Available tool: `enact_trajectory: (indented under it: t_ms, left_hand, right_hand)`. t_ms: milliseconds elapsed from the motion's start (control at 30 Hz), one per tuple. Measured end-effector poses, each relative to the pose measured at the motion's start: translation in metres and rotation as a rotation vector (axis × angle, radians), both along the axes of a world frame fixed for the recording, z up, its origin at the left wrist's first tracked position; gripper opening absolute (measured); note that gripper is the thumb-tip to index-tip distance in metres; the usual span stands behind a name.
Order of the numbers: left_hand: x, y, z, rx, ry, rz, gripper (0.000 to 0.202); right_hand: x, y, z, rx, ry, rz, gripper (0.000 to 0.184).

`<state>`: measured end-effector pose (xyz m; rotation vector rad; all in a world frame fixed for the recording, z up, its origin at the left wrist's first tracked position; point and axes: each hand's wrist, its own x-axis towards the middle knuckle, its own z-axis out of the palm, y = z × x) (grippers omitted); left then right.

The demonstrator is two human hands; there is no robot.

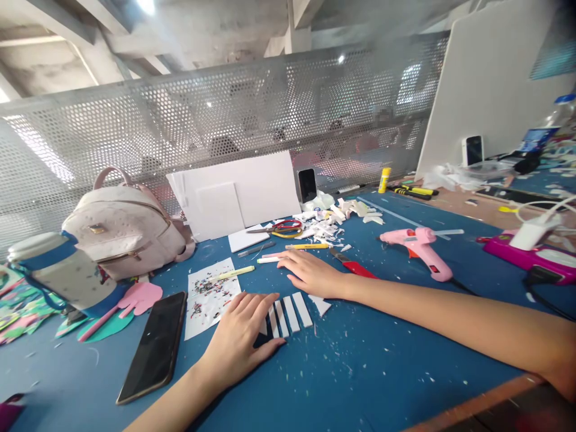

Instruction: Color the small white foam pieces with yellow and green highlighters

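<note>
My left hand (pixel 243 337) lies on the blue table with fingers stretched out and thumb apart. It rests beside several narrow white foam strips (pixel 291 313), partly covering the leftmost ones. My right hand (pixel 312 275) reaches in from the right, its fingers extended and low. Their tips are at a white marker (pixel 269 260) with a green end; I cannot tell whether they press on it. A yellow pen (pixel 306 246) lies just beyond those fingers, and a red-handled utility knife (pixel 355 266) is behind the wrist. A small white offcut (pixel 320 305) sits below the right hand.
Left are a phone (pixel 155 348), a speckled paper sheet (pixel 211 294), a tumbler (pixel 67 276) and a backpack (pixel 126 228). Scissors (pixel 283 228) and white scraps (pixel 326 223) lie behind. A pink glue gun (pixel 420 247) and magenta power strip (pixel 508 249) are right.
</note>
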<state>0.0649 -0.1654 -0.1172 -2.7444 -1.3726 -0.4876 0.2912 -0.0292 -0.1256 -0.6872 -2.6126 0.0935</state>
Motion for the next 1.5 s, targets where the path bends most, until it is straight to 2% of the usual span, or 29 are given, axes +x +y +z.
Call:
enact_trajectory:
  t_ms: [467,567,700,800,933,1067,1200,1333,1500]
  left_hand:
    - [0.000,0.000,0.003,-0.006,0.011,-0.020,0.055]
    - [0.000,0.000,0.003,-0.003,0.010,-0.017,0.054]
    - [0.000,-0.002,0.003,0.005,0.004,-0.019,0.054]
    - [0.001,-0.002,0.003,0.011,-0.003,-0.020,0.054]
    - [0.001,-0.002,0.002,0.014,-0.014,-0.014,0.053]
    - [0.000,-0.001,0.002,0.010,-0.016,-0.016,0.054]
    - [0.000,-0.001,0.003,0.008,-0.007,-0.018,0.055]
    - [0.000,-0.001,0.004,-0.003,-0.006,-0.016,0.053]
    - [0.000,-0.001,0.003,-0.023,-0.021,-0.013,0.053]
  right_hand:
    - [0.001,0.004,-0.003,0.027,0.014,0.026,0.030]
    - [0.001,0.007,0.004,0.030,0.017,0.043,0.033]
    - [-0.010,0.006,0.022,0.041,0.014,0.066,0.036]
    - [-0.035,0.001,0.039,0.055,-0.060,0.130,0.031]
    - [-0.095,-0.001,0.048,0.095,-0.164,0.197,0.030]
    - [-0.156,0.006,0.037,0.128,-0.230,0.149,0.028]
    - [-0.187,0.014,0.023,0.125,-0.240,0.062,0.031]
    - [-0.186,0.017,0.025,0.094,-0.217,0.021,0.032]
    - [-0.152,0.017,0.048,0.024,-0.128,0.016,0.031]
